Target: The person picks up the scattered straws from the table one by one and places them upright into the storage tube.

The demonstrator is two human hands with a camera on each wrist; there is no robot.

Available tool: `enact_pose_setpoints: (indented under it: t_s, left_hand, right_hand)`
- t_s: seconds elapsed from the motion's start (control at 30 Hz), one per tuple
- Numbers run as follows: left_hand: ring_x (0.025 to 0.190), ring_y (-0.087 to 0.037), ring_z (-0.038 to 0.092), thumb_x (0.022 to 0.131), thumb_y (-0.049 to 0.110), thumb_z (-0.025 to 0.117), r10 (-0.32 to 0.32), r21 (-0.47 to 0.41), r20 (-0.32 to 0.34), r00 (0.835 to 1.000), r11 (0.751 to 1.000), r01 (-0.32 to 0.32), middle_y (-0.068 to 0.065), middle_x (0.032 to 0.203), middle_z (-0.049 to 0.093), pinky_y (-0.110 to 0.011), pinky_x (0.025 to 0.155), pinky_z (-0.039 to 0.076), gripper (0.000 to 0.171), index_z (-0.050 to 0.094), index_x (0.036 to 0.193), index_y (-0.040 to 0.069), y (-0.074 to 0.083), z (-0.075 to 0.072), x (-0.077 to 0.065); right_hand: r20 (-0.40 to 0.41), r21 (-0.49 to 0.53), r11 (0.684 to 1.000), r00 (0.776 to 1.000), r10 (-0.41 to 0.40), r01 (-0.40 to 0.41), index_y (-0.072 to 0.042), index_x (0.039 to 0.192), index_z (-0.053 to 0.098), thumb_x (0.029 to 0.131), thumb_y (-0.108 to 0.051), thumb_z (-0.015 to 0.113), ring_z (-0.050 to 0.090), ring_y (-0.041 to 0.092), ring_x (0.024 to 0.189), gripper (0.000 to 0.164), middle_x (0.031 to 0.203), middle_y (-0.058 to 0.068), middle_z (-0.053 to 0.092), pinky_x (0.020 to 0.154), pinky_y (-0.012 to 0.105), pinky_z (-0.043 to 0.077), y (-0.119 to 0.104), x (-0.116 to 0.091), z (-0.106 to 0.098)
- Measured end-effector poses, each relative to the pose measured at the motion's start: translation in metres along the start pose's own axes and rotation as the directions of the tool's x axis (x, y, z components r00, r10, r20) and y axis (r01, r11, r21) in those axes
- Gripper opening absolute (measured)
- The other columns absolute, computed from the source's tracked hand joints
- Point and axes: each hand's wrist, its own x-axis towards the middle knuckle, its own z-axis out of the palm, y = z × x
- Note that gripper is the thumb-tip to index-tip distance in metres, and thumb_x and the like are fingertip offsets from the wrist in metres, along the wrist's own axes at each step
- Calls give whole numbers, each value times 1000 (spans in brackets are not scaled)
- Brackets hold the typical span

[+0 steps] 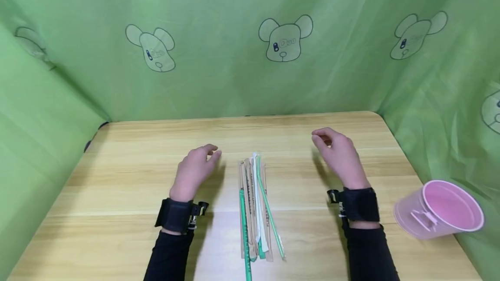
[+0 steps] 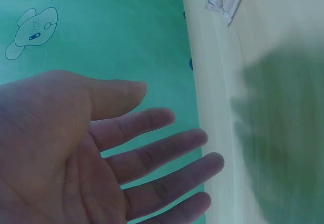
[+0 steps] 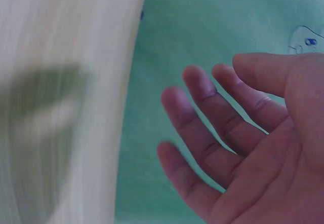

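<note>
Several wrapped straws lie in a bundle in the middle of the table, pointing away from the person. Among them are a green straw (image 1: 244, 229) on the left, brown-printed wrappers (image 1: 250, 211), a white-wrapped straw (image 1: 258, 211) and a thin green straw (image 1: 270, 211) slanting to the right. My left hand (image 1: 194, 169) hovers to the left of the bundle with relaxed fingers, holding nothing. To the right of the straws my right hand (image 1: 340, 154) is raised over the table, its fingers loosely bent and nothing in them. Straw ends (image 2: 225, 1) show at the top of the left wrist view.
A pink cup (image 1: 423, 216) with a handle stands tilted in view at the table's right edge, beyond the right forearm. The wooden table (image 1: 129, 176) is enclosed by a green curtain (image 1: 218, 77) with bear-head prints. Each wrist wears a black strap (image 1: 361, 205).
</note>
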Motion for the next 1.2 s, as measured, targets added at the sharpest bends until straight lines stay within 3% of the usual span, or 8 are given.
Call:
enact_pose_setpoints:
  t_s: [0.2, 0.37, 0.53, 0.6, 0.77, 0.97, 1.03, 1.2]
  left_hand:
    - [116, -40, 68, 112, 33, 55, -19, -14, 38, 999, 1000, 20, -22, 135, 68, -58, 89, 58, 46, 62, 145, 2, 0, 7, -1]
    - [113, -40, 69, 112, 32, 55, -16, -16, 32, 999, 1000, 16, -23, 135, 68, -58, 86, 59, 45, 62, 144, 2, -2, 8, -1]
    - [118, -42, 67, 112, 33, 54, -10, -15, 44, 999, 1000, 11, -23, 137, 66, -61, 92, 57, 46, 61, 145, 1, -1, 6, 0]
    - [120, -42, 66, 113, 33, 54, -12, -14, 58, 998, 1000, 13, -23, 137, 66, -62, 94, 55, 46, 61, 146, 2, -1, 6, 1]
    - [120, -41, 66, 113, 34, 54, -17, -8, 76, 997, 1000, 18, -23, 137, 66, -63, 95, 55, 47, 60, 147, 3, 0, 10, 1]
    - [119, -40, 67, 112, 33, 54, -8, -4, 80, 997, 1000, 8, -22, 136, 67, -61, 93, 56, 46, 61, 146, 3, 3, 12, 1]
    - [118, -39, 67, 112, 32, 55, -5, -3, 80, 997, 1000, 5, -22, 136, 67, -60, 93, 56, 45, 61, 146, 3, 3, 12, 2]
    - [109, -35, 70, 112, 32, 55, 2, -4, 86, 996, 1000, -2, -22, 135, 68, -56, 88, 58, 45, 62, 146, 3, 4, 13, 1]
  right_hand:
    - [-67, -57, 998, 998, 19, -23, -2, 146, 60, 113, -37, 52, 53, 49, 132, 49, 141, 27, 61, 106, 70, 40, 8, -22, -37]
    - [-140, -136, 988, 989, 53, -72, 0, 151, 54, 113, -38, 51, 46, 57, 134, 54, 150, 32, 52, 106, 76, 34, 24, -45, -75]
    - [-205, -211, 966, 973, 108, -151, -1, 158, 45, 113, -39, 51, 33, 67, 137, 59, 157, 37, 39, 115, 80, 8, 40, -68, -106]
    - [-209, -237, 954, 968, 138, -187, -1, 160, 41, 112, -40, 53, 23, 71, 140, 63, 160, 39, 34, 114, 80, -3, 46, -78, -114]
    - [-191, -277, 929, 962, 197, -245, 1, 161, 38, 110, -47, 54, 7, 69, 146, 71, 164, 40, 22, 111, 82, -10, 64, -100, -117]
    - [-271, -285, 901, 929, 253, -328, 1, 160, 41, 110, -49, 52, 15, 70, 141, 71, 154, 42, 36, 108, 84, 7, 62, -114, -119]
    - [-269, -302, 892, 928, 259, -337, 3, 159, 41, 109, -50, 54, 19, 69, 139, 73, 150, 43, 39, 107, 83, 10, 61, -119, -123]
    - [-181, -322, 875, 931, 318, -361, 6, 160, 33, 106, -54, 60, 15, 73, 133, 85, 157, 47, 20, 102, 84, 14, 68, -136, -128]
